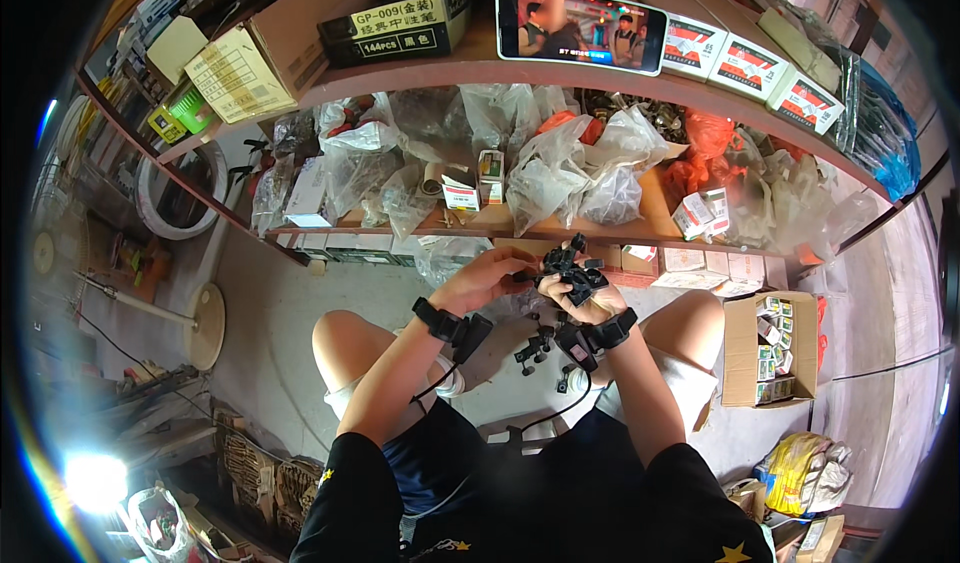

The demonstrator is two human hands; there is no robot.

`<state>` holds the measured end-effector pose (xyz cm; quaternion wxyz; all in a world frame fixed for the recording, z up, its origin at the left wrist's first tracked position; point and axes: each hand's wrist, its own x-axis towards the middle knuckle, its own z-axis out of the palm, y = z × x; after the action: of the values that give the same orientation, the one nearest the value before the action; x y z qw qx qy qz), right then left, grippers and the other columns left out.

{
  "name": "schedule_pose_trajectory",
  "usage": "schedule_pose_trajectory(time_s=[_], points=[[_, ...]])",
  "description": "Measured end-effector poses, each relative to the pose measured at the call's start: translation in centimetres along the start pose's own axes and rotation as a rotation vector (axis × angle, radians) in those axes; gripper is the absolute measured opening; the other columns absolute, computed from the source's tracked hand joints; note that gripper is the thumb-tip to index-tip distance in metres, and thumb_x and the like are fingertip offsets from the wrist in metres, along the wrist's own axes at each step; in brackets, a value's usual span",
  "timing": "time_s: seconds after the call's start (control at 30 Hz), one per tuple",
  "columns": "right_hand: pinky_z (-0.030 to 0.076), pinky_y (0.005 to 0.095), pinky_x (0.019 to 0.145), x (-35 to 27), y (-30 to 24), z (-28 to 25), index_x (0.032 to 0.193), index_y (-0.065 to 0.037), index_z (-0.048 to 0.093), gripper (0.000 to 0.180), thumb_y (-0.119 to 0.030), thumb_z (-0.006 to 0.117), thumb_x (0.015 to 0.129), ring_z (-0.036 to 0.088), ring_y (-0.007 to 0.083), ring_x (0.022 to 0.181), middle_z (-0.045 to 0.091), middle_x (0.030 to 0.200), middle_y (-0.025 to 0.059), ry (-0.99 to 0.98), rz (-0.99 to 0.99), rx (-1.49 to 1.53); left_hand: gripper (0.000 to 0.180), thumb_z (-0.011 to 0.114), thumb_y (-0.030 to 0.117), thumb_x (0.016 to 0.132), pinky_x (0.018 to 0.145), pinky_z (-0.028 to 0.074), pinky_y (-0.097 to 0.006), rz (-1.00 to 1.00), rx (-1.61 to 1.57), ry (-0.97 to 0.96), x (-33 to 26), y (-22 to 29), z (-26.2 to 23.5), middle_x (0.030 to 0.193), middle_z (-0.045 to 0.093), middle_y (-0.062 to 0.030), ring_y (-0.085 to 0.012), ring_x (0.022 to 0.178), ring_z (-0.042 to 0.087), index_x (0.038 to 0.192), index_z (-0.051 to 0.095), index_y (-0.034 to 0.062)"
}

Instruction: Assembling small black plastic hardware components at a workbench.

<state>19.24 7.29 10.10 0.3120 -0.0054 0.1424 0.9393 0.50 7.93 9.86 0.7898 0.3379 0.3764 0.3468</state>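
Observation:
A cluster of small black plastic fittings [572,271] is held up in front of the lowest shelf. My right hand [585,298] cups it from below with fingers closed on it. My left hand [487,275] reaches in from the left and pinches one black piece at the cluster's edge. Both wrists wear black strap-on devices [458,327]. More loose black fittings [537,347] lie on the grey floor between my knees.
Wooden shelves [560,231] ahead hold clear and orange plastic bags and small boxes. A phone [582,30] playing video leans on the upper shelf beside red-and-white boxes. An open cardboard box [768,348] of small packets stands at my right knee. Clutter fills the left floor.

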Motion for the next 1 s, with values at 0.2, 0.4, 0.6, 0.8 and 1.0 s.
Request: schedule_pose_trajectory(time_s=[0.2, 0.4, 0.6, 0.8, 1.0], points=[[0.037, 0.0213, 0.053, -0.1, 0.3, 0.3, 0.093, 0.003, 0.043, 0.024, -0.015, 0.047, 0.077, 0.039, 0.0194, 0.073, 0.042, 0.085, 0.0136, 0.006, 0.006, -0.05, 0.013, 0.048, 0.004, 0.077, 0.072, 0.044, -0.024, 0.027, -0.003, -0.109, 0.1, -0.2, -0.6, 0.094, 0.05, -0.006, -0.0128, 0.081, 0.051, 0.089, 0.049, -0.0013], [0.038, 0.0213, 0.053, 0.0, 0.2, 0.3, 0.095, 0.005, 0.04, 0.028, -0.015, 0.048, 0.077, 0.04, 0.019, 0.073, 0.042, 0.087, 0.0145, 0.011, 0.013, -0.036, 0.012, 0.048, 0.004, 0.078, 0.073, 0.044, -0.024, 0.049, -0.012, -0.093, 0.0, 0.1, -0.3, 0.088, 0.05, -0.0067, -0.0132, 0.078, 0.051, 0.089, 0.048, -0.0009], [0.038, 0.0215, 0.052, 0.0, 0.2, 0.4, 0.095, 0.003, 0.041, 0.026, -0.015, 0.047, 0.077, 0.04, 0.0191, 0.073, 0.042, 0.089, 0.0156, 0.017, 0.016, -0.004, 0.011, 0.048, 0.005, 0.078, 0.071, 0.045, -0.024, 0.077, 0.003, -0.073, 0.1, 0.0, -0.5, 0.086, 0.05, -0.0055, -0.0125, 0.077, 0.051, 0.088, 0.049, -0.0003], [0.038, 0.0213, 0.052, -0.1, -0.1, 0.0, 0.093, -0.003, 0.045, 0.021, -0.014, 0.049, 0.076, 0.039, 0.0195, 0.073, 0.042, 0.089, 0.0144, 0.065, 0.019, 0.025, 0.012, 0.05, 0.005, 0.077, 0.069, 0.045, -0.022, 0.088, 0.087, -0.036, 0.0, 0.2, -0.7, 0.084, 0.051, -0.0053, -0.0127, 0.075, 0.052, 0.088, 0.049, -0.0002], [0.038, 0.0219, 0.054, 0.0, -0.2, -0.3, 0.086, -0.009, 0.05, 0.013, -0.011, 0.052, 0.074, 0.039, 0.0197, 0.074, 0.042, 0.087, 0.0099, 0.028, 0.02, 0.031, 0.01, 0.051, 0.005, 0.076, 0.065, 0.044, -0.021, 0.192, 0.246, 0.008, -0.6, 1.0, -0.1, 0.079, 0.053, -0.0042, -0.0107, 0.07, 0.052, 0.086, 0.05, 0.0004]])
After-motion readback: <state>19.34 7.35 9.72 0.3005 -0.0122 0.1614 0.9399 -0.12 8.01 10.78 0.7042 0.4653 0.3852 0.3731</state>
